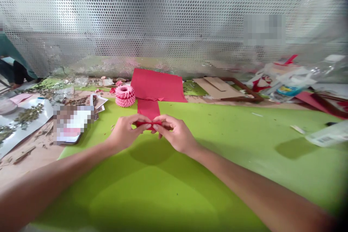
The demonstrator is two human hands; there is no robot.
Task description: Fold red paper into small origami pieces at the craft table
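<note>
Two bare hands pinch a small folded piece of red paper above a lime-green covered bench.

The left hand and right hand nearly meet, each grip pressed thumb against fingers on the small folded piece of red paper; a red paper strip lies just beyond it, below a large red paper sheet. A pink ring-shaped stack of folded paper stands beside the strip, left of the sheet.
</note>
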